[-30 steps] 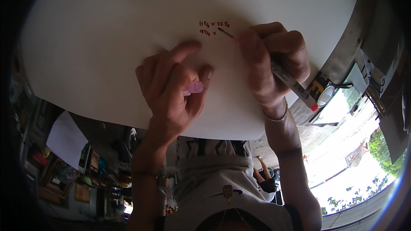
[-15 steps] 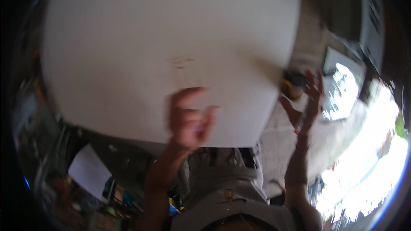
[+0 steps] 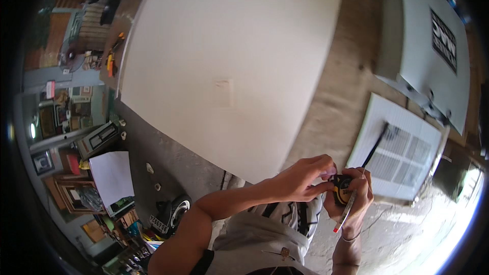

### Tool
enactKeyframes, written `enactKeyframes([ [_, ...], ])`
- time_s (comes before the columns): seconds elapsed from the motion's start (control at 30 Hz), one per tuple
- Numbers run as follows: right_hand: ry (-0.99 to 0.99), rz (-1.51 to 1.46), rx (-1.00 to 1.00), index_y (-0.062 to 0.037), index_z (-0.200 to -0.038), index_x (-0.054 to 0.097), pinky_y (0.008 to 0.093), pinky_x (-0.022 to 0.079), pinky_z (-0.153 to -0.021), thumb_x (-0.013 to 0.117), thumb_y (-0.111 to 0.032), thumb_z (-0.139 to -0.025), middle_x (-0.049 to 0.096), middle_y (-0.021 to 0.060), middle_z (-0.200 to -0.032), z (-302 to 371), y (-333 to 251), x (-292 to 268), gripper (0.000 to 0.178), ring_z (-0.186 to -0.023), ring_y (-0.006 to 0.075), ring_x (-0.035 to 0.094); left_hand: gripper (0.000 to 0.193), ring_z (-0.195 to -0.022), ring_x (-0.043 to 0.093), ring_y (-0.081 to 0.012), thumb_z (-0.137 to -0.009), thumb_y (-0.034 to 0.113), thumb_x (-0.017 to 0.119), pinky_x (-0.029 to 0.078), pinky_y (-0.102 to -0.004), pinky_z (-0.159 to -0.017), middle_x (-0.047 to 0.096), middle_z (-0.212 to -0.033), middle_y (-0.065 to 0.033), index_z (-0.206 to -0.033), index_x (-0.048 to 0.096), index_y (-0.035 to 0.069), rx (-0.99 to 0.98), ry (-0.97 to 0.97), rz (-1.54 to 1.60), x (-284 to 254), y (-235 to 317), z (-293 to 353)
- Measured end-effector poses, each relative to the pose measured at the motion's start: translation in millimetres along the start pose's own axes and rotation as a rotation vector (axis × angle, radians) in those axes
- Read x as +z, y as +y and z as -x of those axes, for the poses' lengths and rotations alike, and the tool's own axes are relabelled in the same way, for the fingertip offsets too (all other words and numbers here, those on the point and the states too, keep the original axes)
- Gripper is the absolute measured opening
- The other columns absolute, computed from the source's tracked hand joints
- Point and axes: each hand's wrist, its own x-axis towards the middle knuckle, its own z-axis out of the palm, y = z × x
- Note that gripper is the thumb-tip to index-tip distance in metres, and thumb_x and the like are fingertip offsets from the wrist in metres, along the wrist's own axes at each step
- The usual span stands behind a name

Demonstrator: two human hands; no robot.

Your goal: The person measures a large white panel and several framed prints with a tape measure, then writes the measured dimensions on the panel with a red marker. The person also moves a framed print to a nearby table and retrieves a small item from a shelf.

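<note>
A large white board (image 3: pixel 229 30) lies in front of me, with a faint small rectangle and marks near its middle. Off its near right corner, both hands meet at a black and yellow tape measure (image 3: pixel 341 189). My right hand (image 3: pixel 356 198) is wrapped round the case. A slim pale pencil-like stick (image 3: pixel 347 211) with a red end also sits in its fingers. My left hand (image 3: pixel 313 175) comes across from the left, its thumb and fingers closed at the case's left side. Whether a length of blade is drawn out, I cannot tell.
To the right lie a white slatted panel (image 3: pixel 402 147) with a black rod across it and a large grey box (image 3: pixel 433 46). An orange-handled tool (image 3: pixel 110 65) rests beyond the board's left edge. Picture frames (image 3: pixel 76 193) and a white sheet (image 3: pixel 112 181) stand at lower left.
My left hand has moved from over the board to the right, meeting my right hand. The right hand, earlier spread beside the tape measure, now holds it nearer my body. The view has turned.
</note>
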Motion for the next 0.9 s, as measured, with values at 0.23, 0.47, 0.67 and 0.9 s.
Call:
enactKeyframes([
  [0.23,0.004,0.303,0.198,-0.0047,-0.082,0.05,0.0384,0.049,-0.07,0.076,-0.006,-0.067,0.058,0.0114,-0.084,47.1,67.7,-132.2,0.03,-0.078,0.0285,0.058,0.031,-0.074,0.053,-0.0105,-0.077,-0.007,0.071,0.047,-0.0246,-0.065,0.055,-0.087,-0.0057,-0.089,0.045,0.006,0.078,0.044,0.361,80.5,-37.3,-15.7],
  [0.47,0.282,0.535,0.608,-0.0034,-0.084,0.049,0.0319,0.054,-0.07,0.075,-0.006,-0.072,0.069,0.015,-0.094,79.3,203.3,-279.4,0.029,-0.081,0.0206,0.068,0.029,-0.084,0.052,-0.0101,-0.084,-0.005,0.065,0.044,-0.0262,-0.079,0.055,-0.094,-0.0076,-0.079,0.04,0.009,-0.238,0.312,0.194,70.6,-65.5,-67.7],
  [0.67,0.049,0.578,0.417,-0.0055,-0.081,0.049,0.029,0.051,-0.061,0.081,-0.022,-0.073,0.067,0.0093,-0.08,60.3,258.6,-293.7,0.037,-0.068,0.0152,0.064,0.027,-0.085,0.052,-0.012,-0.087,0.0,0.065,0.045,-0.0264,-0.08,0.057,-0.095,-0.0089,-0.082,0.039,0.006,-0.301,0.479,-0.17,46.3,-73.0,-60.8],
  [0.9,-0.091,0.694,0.375,-0.0065,-0.078,0.052,0.0296,0.043,-0.051,0.081,-0.034,-0.073,0.058,0.0077,-0.062,24.5,262.5,-279.1,0.04,-0.05,0.0179,0.055,0.029,-0.087,0.057,-0.0146,-0.085,0.002,0.068,0.048,-0.0271,-0.08,0.06,-0.097,-0.014,-0.083,0.039,0.005,-0.396,0.543,-0.266,38.4,-60.9,-63.2],
])
